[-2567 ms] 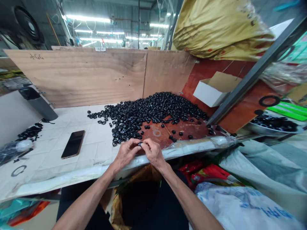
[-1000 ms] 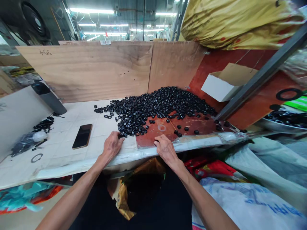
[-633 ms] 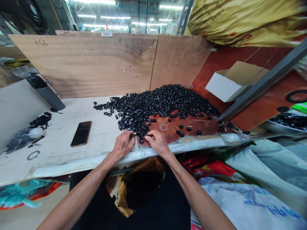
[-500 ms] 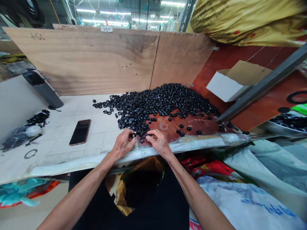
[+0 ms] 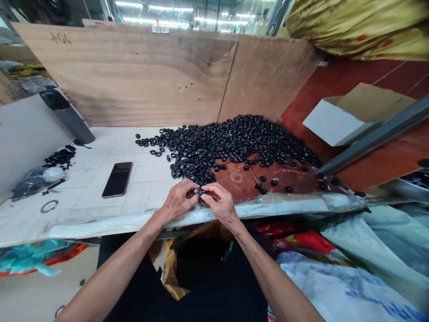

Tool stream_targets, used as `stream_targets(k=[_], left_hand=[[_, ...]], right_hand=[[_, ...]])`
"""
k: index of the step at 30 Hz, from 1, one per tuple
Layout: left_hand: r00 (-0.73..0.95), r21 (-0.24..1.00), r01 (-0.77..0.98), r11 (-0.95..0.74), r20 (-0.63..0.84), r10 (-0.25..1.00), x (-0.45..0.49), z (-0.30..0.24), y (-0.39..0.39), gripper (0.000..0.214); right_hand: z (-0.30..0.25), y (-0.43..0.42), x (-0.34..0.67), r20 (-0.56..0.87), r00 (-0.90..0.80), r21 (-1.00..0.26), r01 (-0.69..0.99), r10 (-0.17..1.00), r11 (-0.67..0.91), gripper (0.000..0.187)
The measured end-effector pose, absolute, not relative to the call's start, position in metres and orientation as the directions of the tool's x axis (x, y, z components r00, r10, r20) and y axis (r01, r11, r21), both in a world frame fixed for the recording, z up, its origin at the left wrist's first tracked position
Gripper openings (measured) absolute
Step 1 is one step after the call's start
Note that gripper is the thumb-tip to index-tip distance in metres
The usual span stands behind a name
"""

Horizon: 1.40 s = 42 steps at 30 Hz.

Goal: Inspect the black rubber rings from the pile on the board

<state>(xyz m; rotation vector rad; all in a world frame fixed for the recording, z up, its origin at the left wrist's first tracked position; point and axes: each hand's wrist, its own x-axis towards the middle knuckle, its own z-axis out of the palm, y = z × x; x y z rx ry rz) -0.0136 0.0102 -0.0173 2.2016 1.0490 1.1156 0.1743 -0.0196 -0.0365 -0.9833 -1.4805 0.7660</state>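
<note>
A big heap of small black rings (image 5: 231, 143) lies across the white and red table top (image 5: 147, 179). At the near edge of the heap my left hand (image 5: 177, 201) and my right hand (image 5: 219, 203) meet, fingertips pinched together on a small black ring (image 5: 200, 191) held between them. Both hands rest just above the table's front edge, fingers curled.
A black phone (image 5: 117, 180) lies left of the hands. Farther left are a grey tube (image 5: 67, 117), a small pile of black parts (image 5: 60, 156) and a plastic bag (image 5: 33, 179). Plywood walls (image 5: 134, 76) stand behind. A cardboard box (image 5: 355, 114) and metal bar (image 5: 375, 136) sit right; sacks (image 5: 342, 286) below.
My hands were apart on the table edge, reached into the heap's near edge, and have come together pinching a ring. The view has shifted slightly to the left and down.
</note>
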Motion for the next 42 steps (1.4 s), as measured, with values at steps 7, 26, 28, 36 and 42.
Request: stream_targets(k=[7, 26, 28, 36, 42], left_hand=[[0.294, 0.962, 0.137, -0.237, 0.189, 0.937, -0.0093, -0.0136, 0.0056, 0.023], [0.432, 0.921, 0.092, -0.379, 0.306, 0.848, -0.0111, -0.0089, 0.0035, 0.022], [0.440, 0.908, 0.099, -0.406, 0.326, 0.837, -0.0120, -0.0091, 0.0043, 0.020], [0.411, 0.884, 0.106, -0.456, 0.378, 0.829, -0.0112, -0.0128, 0.0062, 0.017], [0.367, 0.945, 0.089, -0.315, 0.263, 0.892, -0.0095, -0.0116, 0.0061, 0.022]], right_hand=[[-0.0383, -0.0193, 0.1766, 0.323, 0.034, -0.946, 0.025, 0.946, 0.323, 0.019], [-0.0347, -0.0192, 0.1707, 0.393, 0.073, -0.893, 0.267, 0.916, 0.362, 0.018], [-0.0336, -0.0199, 0.1705, 0.441, 0.063, -0.850, 0.351, 0.895, 0.394, 0.022], [-0.0346, -0.0199, 0.1712, 0.511, 0.027, -0.789, 0.412, 0.859, 0.456, 0.022], [-0.0333, -0.0162, 0.1764, 0.541, -0.017, -0.808, 0.267, 0.841, 0.525, 0.011]])
